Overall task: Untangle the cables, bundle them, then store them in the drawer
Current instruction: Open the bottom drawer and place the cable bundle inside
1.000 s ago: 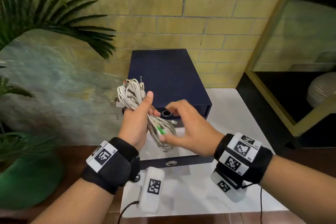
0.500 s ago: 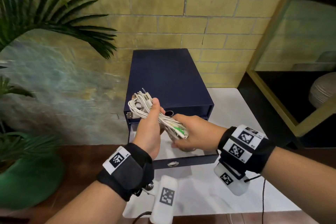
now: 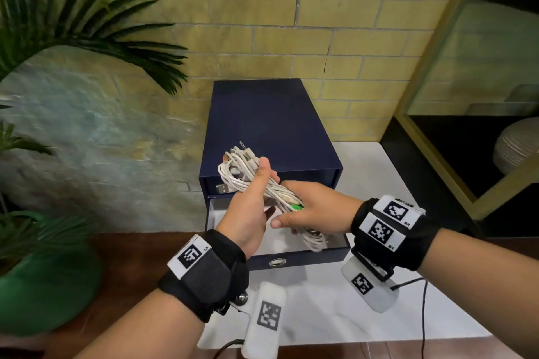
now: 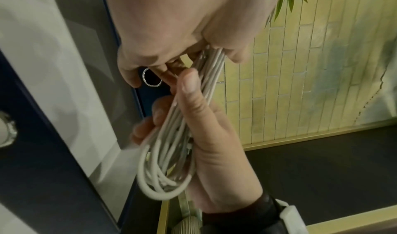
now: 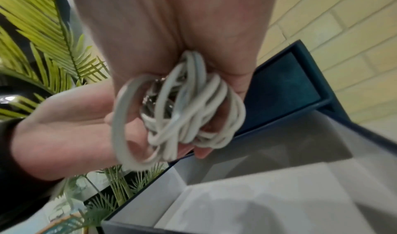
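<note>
A bundle of white cables [image 3: 248, 172] with plugs and a green connector hangs over the open lower drawer [image 3: 277, 245] of a navy drawer box [image 3: 271, 122]. My left hand [image 3: 253, 198] grips the bundle's upper half, thumb on top. My right hand [image 3: 309, 213] grips its lower end from above, and loops hang below the palm toward the drawer's white inside. The left wrist view shows the cables [image 4: 171, 144] between both hands. In the right wrist view the coiled loops [image 5: 178, 112] sit in my right hand [image 5: 182, 39] above the drawer [image 5: 268, 186].
The box stands on a white tabletop [image 3: 335, 315] against a yellow brick wall. A palm plant in a green pot [image 3: 49, 285] is on the left. A gold-framed dark shelf [image 3: 466, 154] holding a ribbed vase [image 3: 516, 146] stands on the right.
Both hands have brought the cable bundle down and to the right, from beside the box to over the open drawer. My right hand has closed round the bundle's lower end.
</note>
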Tool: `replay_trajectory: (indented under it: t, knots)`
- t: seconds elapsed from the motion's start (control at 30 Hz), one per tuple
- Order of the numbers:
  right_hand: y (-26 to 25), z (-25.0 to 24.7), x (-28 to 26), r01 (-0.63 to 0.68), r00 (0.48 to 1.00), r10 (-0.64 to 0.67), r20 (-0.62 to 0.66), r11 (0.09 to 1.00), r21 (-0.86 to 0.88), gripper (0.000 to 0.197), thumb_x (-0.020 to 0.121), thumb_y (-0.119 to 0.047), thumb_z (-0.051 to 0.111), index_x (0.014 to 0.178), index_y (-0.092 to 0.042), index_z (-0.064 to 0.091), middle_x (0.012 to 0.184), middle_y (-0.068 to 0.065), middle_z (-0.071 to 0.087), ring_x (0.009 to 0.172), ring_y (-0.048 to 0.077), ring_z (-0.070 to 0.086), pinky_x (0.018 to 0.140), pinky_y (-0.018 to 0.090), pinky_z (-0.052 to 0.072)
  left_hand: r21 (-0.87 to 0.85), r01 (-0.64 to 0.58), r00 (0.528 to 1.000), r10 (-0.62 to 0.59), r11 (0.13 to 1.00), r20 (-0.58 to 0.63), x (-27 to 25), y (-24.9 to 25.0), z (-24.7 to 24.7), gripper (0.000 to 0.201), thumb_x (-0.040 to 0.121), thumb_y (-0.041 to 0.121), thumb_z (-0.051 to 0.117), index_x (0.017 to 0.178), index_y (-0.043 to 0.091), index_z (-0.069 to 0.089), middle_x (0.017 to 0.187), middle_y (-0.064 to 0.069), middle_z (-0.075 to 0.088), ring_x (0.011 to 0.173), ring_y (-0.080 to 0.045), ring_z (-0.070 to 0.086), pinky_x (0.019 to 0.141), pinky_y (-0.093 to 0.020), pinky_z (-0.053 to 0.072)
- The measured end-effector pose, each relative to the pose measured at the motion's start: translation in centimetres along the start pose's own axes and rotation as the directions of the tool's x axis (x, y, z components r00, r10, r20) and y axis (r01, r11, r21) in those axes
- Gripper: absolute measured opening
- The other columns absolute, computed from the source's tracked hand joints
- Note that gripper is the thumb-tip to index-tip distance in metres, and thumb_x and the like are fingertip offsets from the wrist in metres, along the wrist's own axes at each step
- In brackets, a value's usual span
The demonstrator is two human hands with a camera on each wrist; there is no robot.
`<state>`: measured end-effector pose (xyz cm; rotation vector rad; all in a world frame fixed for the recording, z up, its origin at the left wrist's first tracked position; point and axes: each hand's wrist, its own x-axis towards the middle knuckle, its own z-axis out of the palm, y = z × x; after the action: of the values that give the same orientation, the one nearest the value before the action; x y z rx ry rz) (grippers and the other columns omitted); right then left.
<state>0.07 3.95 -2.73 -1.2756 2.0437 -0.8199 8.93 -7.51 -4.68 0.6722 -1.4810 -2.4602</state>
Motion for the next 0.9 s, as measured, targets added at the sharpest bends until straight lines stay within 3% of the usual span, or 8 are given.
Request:
replay_trajectory:
  t: [0.1,0.17,0.3,0.43,0.57,0.7,0.8,0.9]
  knots:
    - [-0.4,-0.6,-0.2,0.013,0.999,-0.007,0.04,0.988,-0.155,0.023,0.086,-0.041,0.062,0.103,-0.033,0.048,0.082,-0.014,0.058,0.059,0.0,0.057,0.06,0.015,0.048,-0.018,0.009,1.0,-0.008,1.0,0.028,-0.3,-0.2,-0.5,0.058,0.075,0.056,0.061,0.11,0.01,0.064,0.1,-0.011,0.07,0.102,-0.024,0.067,0.098,-0.045,0.048]
    - [-0.6,-1.0,0.0,0.003,0.998,0.013,0.054,0.954,-0.3,0.027,0.089,-0.041,0.057,0.109,-0.026,0.049,0.078,-0.017,0.053,0.059,-0.002,0.052,0.057,0.014,0.041,-0.027,0.005,0.999,-0.004,1.0,0.038,-0.5,-0.3,-0.9,0.055,0.076,0.047,0.064,0.115,0.009,0.064,0.11,-0.011,0.071,0.105,-0.023,0.067,0.096,-0.041,0.051]
    - [0.0,-1.4,0.7,-0.036,0.995,0.078,0.061,0.856,-0.516,0.021,0.091,-0.042,0.053,0.095,-0.024,0.043,0.075,-0.009,0.052,0.065,0.014,0.051,0.063,0.028,0.035,-0.07,-0.012,0.998,0.008,0.997,-0.056,-0.7,-0.2,-3.5,0.055,0.073,0.038,0.073,0.12,0.014,0.059,0.117,-0.007,0.069,0.106,-0.017,0.066,0.091,-0.036,0.05]
    - [1.1,-1.2,1.1,-0.062,0.97,0.21,0.125,0.705,-0.707,0.031,0.091,-0.041,0.05,0.107,-0.014,0.047,0.083,0.003,0.052,0.081,0.027,0.051,0.067,0.032,0.037,0.228,0.011,0.993,0.016,0.973,-0.114,-0.8,0.6,-6.0,0.048,0.082,0.022,0.071,0.126,0.023,0.05,0.114,-0.004,0.068,0.101,-0.015,0.063,0.087,-0.031,0.048]
    - [1.7,-0.1,2.3,-0.039,0.92,0.305,0.245,0.695,-0.717,0.039,0.089,-0.042,0.055,0.112,-0.011,0.053,0.11,0.01,0.062,0.091,0.026,0.054,0.075,0.031,0.039,0.586,-0.044,0.994,0.094,0.809,-0.055,-0.9,0.8,-7.1,0.037,0.083,0.025,0.072,0.117,0.02,0.058,0.117,0.003,0.062,0.11,-0.01,0.058,0.082,-0.015,0.044]
    - [2.4,0.5,3.7,-0.07,0.877,0.388,0.284,0.687,-0.723,0.044,0.089,-0.041,0.055,0.117,-0.007,0.052,0.124,0.011,0.057,0.096,0.023,0.051,0.082,0.03,0.04,0.865,-0.079,0.974,0.223,0.495,-0.038,-2.1,0.7,-8.6,0.027,0.077,0.039,0.075,0.099,0.034,0.059,0.111,0.006,0.057,0.107,-0.015,0.053,0.076,-0.02,0.044]
    - [2.9,0.9,4.5,-0.11,0.889,0.392,0.239,0.687,-0.718,0.048,0.091,-0.044,0.051,0.121,-0.007,0.05,0.129,0.012,0.055,0.113,0.029,0.053,0.091,0.033,0.041,0.957,-0.044,0.995,0.1,0.287,0.016,-3.2,0.1,-9.7,0.055,0.069,0.051,0.077,0.116,0.039,0.05,0.126,0.007,0.041,0.122,-0.017,0.037,0.093,-0.024,0.033]
    - [2.9,1.2,5.1,-0.131,0.909,0.369,0.195,0.696,-0.706,0.046,0.091,-0.048,0.049,0.116,-0.01,0.048,0.119,0.012,0.06,0.097,0.027,0.055,0.082,0.034,0.045,0.978,-0.017,0.998,0.054,0.206,0.006,-3.7,-1.2,-10.2,0.082,0.067,0.05,0.079,0.135,0.038,0.035,0.143,0.006,0.026,0.133,-0.02,0.026,0.104,-0.029,0.024]
